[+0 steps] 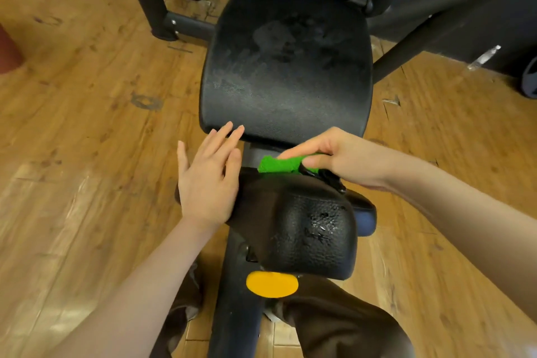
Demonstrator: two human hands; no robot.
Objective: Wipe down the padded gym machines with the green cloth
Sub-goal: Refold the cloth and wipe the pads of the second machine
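Over a wood-plank gym floor (87, 113), a person leans above a black machine whose frame runs out of view at the top. Much of the green cloth (279, 164) is hidden beneath the right hand (334, 157), which pinches it against the far edge of the near pad (305, 229), wrist bent downward. Fingers straight and spread, the left hand (207, 180) rests flat against that pad's left side, fingertips reaching the smudged seat pad (287, 61). A yellow knob (271, 284) shows below.

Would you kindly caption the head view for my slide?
Right hand wipes a black pad with the green cloth; left hand steadies it.
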